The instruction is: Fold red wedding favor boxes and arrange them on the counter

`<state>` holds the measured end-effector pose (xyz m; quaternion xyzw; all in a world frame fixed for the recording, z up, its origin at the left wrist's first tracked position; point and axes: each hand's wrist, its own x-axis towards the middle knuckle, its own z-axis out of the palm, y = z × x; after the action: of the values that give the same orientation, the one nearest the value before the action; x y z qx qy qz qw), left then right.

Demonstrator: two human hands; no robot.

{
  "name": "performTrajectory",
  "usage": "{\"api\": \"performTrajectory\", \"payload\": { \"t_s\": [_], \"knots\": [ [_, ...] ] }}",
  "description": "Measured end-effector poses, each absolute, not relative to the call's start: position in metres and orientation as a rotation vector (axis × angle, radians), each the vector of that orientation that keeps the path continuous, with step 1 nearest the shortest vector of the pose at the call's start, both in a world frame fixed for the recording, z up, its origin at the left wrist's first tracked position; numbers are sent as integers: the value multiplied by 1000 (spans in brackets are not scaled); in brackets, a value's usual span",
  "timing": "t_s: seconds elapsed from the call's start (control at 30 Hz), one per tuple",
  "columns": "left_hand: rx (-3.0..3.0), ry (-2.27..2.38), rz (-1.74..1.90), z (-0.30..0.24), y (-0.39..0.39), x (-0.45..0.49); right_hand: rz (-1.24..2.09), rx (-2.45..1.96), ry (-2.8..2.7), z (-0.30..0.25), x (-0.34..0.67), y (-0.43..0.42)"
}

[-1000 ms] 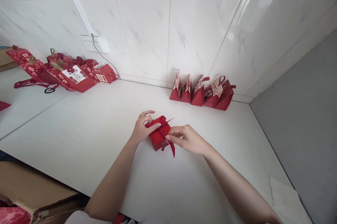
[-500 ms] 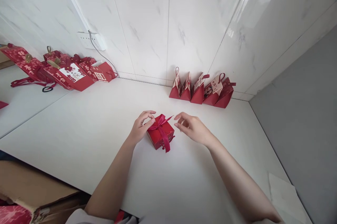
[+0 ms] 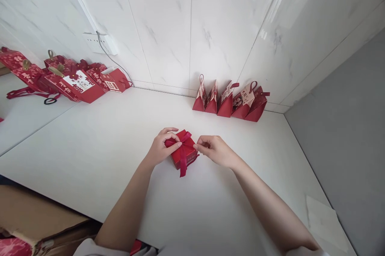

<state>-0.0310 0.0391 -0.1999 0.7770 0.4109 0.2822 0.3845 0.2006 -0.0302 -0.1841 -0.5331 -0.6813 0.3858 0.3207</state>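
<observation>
A small red gift box [image 3: 189,150] sits on the white table with a magenta ribbon [image 3: 183,160] tied in a bow on its lid. My left hand [image 3: 164,146] lies at the box's left side, thumb and index finger pinched on the bow near its knot. At the right edge of the box, my right hand [image 3: 213,148] has its thumb and index finger pressed together on a ribbon end. One ribbon tail hangs down over the front of the box.
Several red and cream triangular gift boxes [image 3: 225,103] stand in a row by the tiled wall. More red gift boxes and ribbons [image 3: 88,87] lie at the left, below a wall socket [image 3: 100,43]. A cardboard carton [image 3: 39,214] is at lower left.
My left fingers have moved right onto the bow. The right hand has come down and left to the box and closed on a ribbon end. The hanging tail has shifted left.
</observation>
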Motion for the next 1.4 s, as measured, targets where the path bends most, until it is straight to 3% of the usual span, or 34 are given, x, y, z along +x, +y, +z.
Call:
{"api": "performTrajectory", "payload": {
  "t_s": [0.17,0.57,0.77,0.93,1.2,1.4],
  "knots": [
    [1965,1075,713,-200,38,-29,1400,-1335,-1754,-174,197,-39],
    [1736,850,685,-210,31,-13,1700,-1436,-2056,-162,229,-45],
    [1626,745,733,-199,41,-32,1216,-1497,-1705,-161,248,-37],
    [1850,782,662,-196,45,-40,849,-1233,-1689,-179,231,-24],
    [1837,782,649,-199,43,-36,953,-1194,-1844,-182,219,-26],
    [1744,765,656,-197,36,-26,1207,-1137,-1812,-175,219,-30]
  ]
}}
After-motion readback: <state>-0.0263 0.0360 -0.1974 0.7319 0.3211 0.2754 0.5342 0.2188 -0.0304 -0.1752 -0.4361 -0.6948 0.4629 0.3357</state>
